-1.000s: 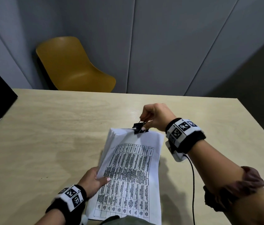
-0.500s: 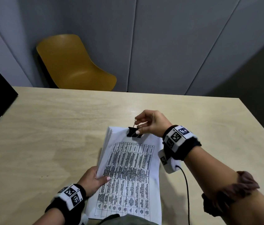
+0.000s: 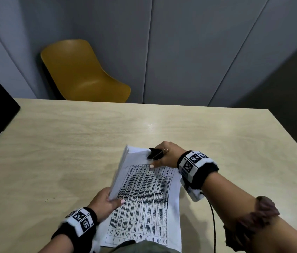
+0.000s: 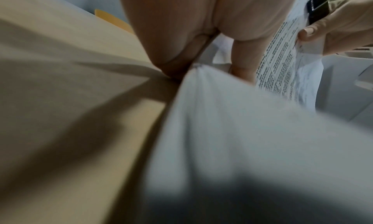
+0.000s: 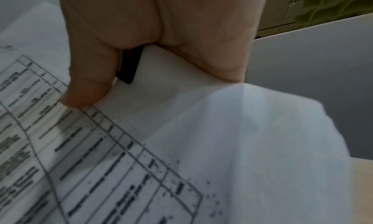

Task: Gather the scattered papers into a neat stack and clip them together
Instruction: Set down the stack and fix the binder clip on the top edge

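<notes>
At stack's far edge, binder clip [image 3: 154, 153] bites paper stack [image 3: 144, 194]; your right hand [image 3: 164, 156] pinches clip and sheets, left hand [image 3: 103, 201] grips lifted left edge above table [image 3: 71, 143]. Risk: clip looks skewed, shallow bite; lower sheets may slip free once you let go.

The stack of papers [image 3: 144, 199] is located at the near centre of the table [image 3: 71, 143]. The binder clip [image 3: 154, 153] sits on the stack's far edge. The left hand [image 3: 105, 202] is at the stack's left edge; the right hand [image 3: 166, 156] is at its far right corner. A chair [image 3: 82, 73] stands behind the table, to the left.
</notes>
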A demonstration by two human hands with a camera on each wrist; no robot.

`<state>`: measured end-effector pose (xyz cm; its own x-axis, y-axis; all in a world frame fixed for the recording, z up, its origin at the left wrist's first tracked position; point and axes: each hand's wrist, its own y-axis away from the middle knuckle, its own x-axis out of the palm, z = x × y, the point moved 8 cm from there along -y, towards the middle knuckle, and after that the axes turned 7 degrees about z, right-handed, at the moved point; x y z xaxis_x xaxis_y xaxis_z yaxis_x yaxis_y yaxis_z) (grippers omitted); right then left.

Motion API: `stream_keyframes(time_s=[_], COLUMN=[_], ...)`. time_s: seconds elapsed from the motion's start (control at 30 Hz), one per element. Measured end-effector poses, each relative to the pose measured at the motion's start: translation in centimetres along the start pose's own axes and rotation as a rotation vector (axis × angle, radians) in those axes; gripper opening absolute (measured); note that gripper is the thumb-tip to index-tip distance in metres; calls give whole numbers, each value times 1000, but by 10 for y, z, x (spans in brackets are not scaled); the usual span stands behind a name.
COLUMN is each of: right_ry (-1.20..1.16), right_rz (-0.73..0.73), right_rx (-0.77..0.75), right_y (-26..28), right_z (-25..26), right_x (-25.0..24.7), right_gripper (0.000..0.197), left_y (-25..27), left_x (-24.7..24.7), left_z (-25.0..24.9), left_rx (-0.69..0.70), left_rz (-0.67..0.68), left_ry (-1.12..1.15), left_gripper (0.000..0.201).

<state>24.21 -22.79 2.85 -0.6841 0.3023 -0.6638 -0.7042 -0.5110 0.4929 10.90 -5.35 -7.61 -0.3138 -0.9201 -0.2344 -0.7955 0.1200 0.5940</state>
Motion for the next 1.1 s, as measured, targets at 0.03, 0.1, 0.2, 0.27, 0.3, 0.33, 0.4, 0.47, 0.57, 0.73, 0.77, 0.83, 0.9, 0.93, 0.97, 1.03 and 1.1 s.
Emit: stream_keyframes(time_s=[0.03, 0.1, 0.2, 0.27, 0.3, 0.33, 0.4, 0.47, 0.57, 0.73, 0.77, 0.83, 0.9, 0.93, 0.97, 1.03, 1.1], right_ry=[-24, -165, -578, -653, -596, -494, -312, -176, -29, -135, -159, -162, -134, -109, -67, 50, 81], right_rz=[11, 53, 85, 103, 108, 121, 147, 75, -123, -342, -364, -360, -353, -362, -380, -420, -461], right_rx=[-14, -75, -76, -61, -82, -106, -119, -125, -124, -183, -191, -176, -152, -143, -131, -90, -2], right_y=[0, 3, 11, 15, 16, 16, 14, 9, 4, 9, 10, 9, 5, 3, 0, -3, -3], right_z=[-2, -2, -5, -7, -6, -3, 2, 8, 15, 9, 7, 2, -2, -4, -6, -10, -22], right_x=[0, -5, -20, -24, -24, -22, -10, -5, -7, -16, -20, -22, -22, -22, -22, -18, -11], right_gripper=[25, 40, 70, 59, 47, 38, 32, 26, 33, 33, 29, 26, 26, 27, 30, 42, 54], left_y=[-2, 0, -3, -7, -7, -9, -12, -13, -13, -10, -10, -9, -8, -9, -8, -9, -12], left_x=[0, 1, 0, -3, -2, -3, -5, -5, -3, 0, 0, 0, -1, -1, -1, -5, -12], left_z=[1, -2, 3, 9, 9, 10, 12, 15, 12, 0, 0, 4, 5, 5, 3, 2, 6], left_rx=[0, 8, 9, -2, -9, -3, 4, 8, 9, 72, 59, 30, 6, 4, 7, 10, 5], left_rz=[5, 24, 56, 54, 53, 54, 57, 58, 61, 59, 60, 60, 71, 80, 94, 91, 74], left_ry=[18, 63, 84, 116, 127, 131, 115, 123, 122, 120, 132, 156, 163, 153, 150, 152, 180], left_gripper=[30, 21, 42, 55, 55, 60, 72, 69, 39, 18, 21, 23, 30, 35, 37, 40, 57])
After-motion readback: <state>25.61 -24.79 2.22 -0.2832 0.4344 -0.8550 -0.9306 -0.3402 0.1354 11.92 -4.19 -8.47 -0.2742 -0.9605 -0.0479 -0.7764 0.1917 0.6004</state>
